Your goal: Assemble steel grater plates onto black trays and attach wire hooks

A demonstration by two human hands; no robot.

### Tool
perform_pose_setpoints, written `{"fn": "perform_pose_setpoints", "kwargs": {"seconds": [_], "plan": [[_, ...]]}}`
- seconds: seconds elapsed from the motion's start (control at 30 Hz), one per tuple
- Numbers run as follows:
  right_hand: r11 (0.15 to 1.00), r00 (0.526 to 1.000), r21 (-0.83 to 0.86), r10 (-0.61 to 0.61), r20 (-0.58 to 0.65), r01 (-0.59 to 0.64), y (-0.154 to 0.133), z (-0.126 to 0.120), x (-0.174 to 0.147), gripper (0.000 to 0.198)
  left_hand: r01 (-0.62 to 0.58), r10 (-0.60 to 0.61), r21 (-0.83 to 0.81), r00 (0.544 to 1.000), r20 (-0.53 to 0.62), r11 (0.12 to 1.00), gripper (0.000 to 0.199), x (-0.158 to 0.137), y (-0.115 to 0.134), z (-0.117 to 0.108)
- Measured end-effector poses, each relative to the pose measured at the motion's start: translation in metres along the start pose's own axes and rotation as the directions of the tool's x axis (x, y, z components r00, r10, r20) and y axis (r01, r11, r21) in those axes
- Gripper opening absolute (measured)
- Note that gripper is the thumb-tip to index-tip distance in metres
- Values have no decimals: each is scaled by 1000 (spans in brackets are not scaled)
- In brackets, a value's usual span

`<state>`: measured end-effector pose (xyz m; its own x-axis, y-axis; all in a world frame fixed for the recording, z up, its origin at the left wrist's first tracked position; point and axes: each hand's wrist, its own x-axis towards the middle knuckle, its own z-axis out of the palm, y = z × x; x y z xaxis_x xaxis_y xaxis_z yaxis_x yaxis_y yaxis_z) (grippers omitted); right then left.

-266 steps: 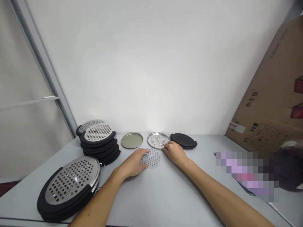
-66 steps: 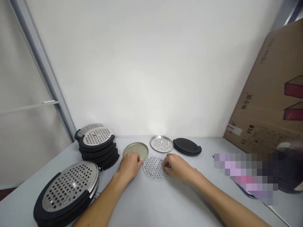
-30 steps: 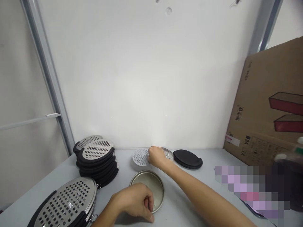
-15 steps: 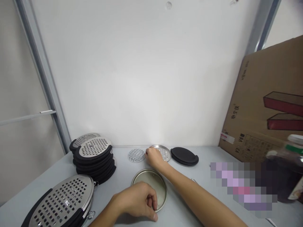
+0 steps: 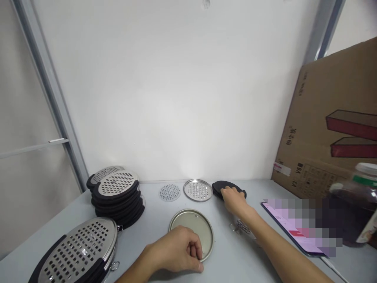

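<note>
My left hand (image 5: 181,249) is closed at the near rim of a shallow round metal dish (image 5: 196,226), its fingers curled and the thumb low by the edge. The dish lies flat on the table. My right hand (image 5: 235,200) reaches over a flat round black piece (image 5: 225,186) at the back, fingers bent over its top and near edge; the thumb is hidden. Left of that piece lie a round grater disc with a raised rim (image 5: 198,190) and a flat perforated disc (image 5: 170,193).
Stacked round graters with black rims (image 5: 118,200) stand at the left, with more graters (image 5: 79,247) nearer. To the right are a phone (image 5: 282,222) with a cable, a jar of dark liquid (image 5: 347,220) and a cardboard box (image 5: 321,137). A small metal item (image 5: 243,227) lies near my right forearm.
My right hand has moved right, from the rimmed grater disc to the black piece. My left hand and the metal dish have shifted slightly right.
</note>
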<state>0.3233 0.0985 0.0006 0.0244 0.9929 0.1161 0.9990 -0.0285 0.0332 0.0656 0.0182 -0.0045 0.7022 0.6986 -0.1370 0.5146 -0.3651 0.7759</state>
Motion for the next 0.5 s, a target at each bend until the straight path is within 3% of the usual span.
{"fn": "perform_pose_setpoints", "kwargs": {"seconds": [0.17, 0.33, 0.43, 0.5], "plan": [[1000, 1000, -2, 13, -14, -13, 9, 4, 6, 34, -49, 50, 22, 997, -65, 999, 24, 1, 1, 4], [999, 993, 27, -35, -116, 39, -10, 1, -4, 38, -122, 123, 14, 982, -146, 992, 22, 0, 5, 4], [972, 965, 127, -169, -199, 197, -35, -9, -19, 38, -123, 129, 41, 966, -225, 992, 17, 3, 4, 3], [853, 900, 335, -296, -320, 399, -57, -20, -32, 34, -100, 119, 81, 953, -279, 992, 14, 7, 0, 4]]}}
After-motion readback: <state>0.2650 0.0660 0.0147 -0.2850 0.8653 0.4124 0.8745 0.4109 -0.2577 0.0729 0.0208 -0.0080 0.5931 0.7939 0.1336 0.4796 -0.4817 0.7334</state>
